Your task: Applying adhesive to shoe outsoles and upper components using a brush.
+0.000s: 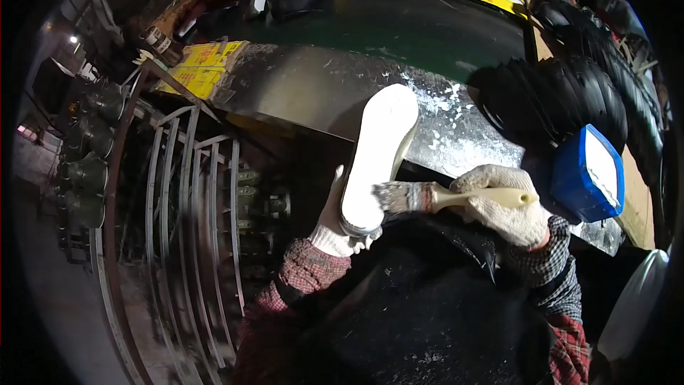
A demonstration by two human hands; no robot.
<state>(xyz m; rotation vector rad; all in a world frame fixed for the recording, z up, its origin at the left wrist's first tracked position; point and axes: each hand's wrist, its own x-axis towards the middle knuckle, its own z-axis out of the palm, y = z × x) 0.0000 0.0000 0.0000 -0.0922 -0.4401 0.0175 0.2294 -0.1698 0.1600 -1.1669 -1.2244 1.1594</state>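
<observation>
Clamped round the handle of a flat brush (447, 197), the grip of the gloved right hand (499, 207) held the bristles (399, 197) at the right edge of a white sole-shaped piece (385, 132), towards its near end; the gloved left hand (331, 228) was closed round that end from the left and below; the far end overlapped the bench (285, 78) in view, though whether it touched could not be told; gripped at one end only, the piece might have twisted had the brush pushed hard sideways; wet bristles might have smeared the nearby left fingers and made their hold slippery; farther right, an open blue tub (570, 178) stood near the checked sleeve (548, 267), where a careless wrist could have knocked it over.
</observation>
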